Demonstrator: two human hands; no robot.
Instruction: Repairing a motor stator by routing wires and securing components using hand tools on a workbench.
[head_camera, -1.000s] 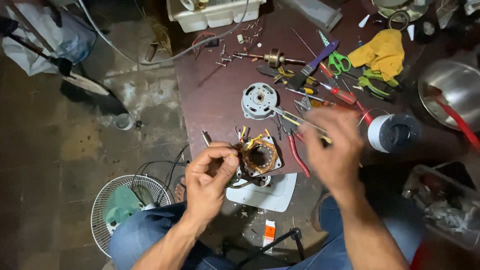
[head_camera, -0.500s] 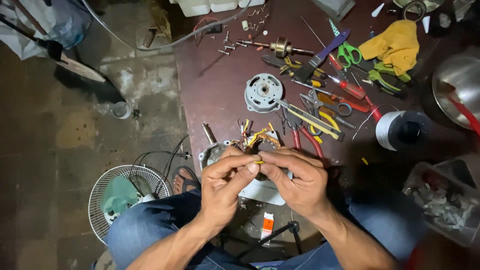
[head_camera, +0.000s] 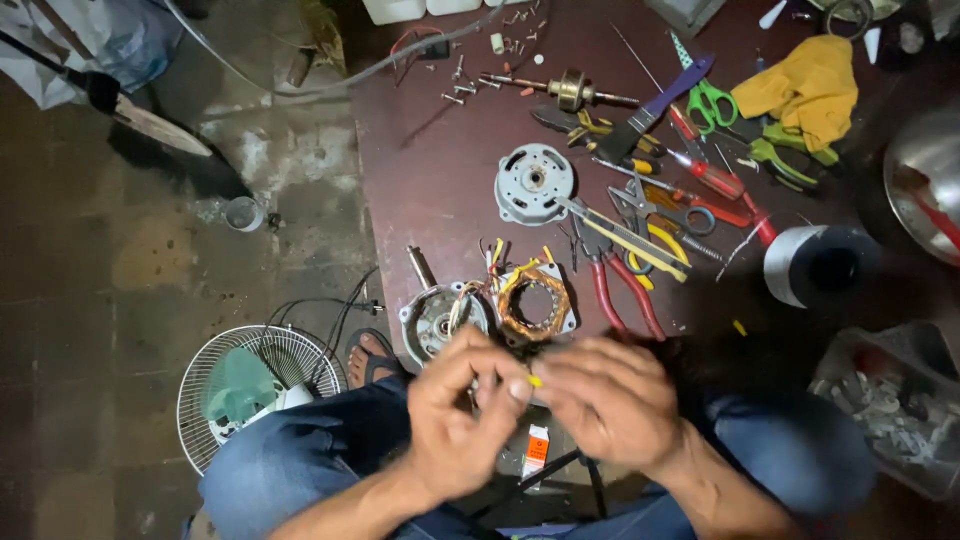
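At about 7 o'clock the left hand (head_camera: 455, 420) and at 5 o'clock the right hand (head_camera: 600, 400) meet fingertip to fingertip, pinching a small yellow wire end (head_camera: 534, 381), just below the copper-wound stator (head_camera: 533, 305) on the surface (head_camera: 440, 190).

Two hands, left hand (head_camera: 455, 425) and right hand (head_camera: 600, 400); one copper-wound stator (head_camera: 533, 308), one round motor cover (head_camera: 533, 182), one tape roll (head_camera: 815, 265), one green-handled scissors (head_camera: 708, 100).
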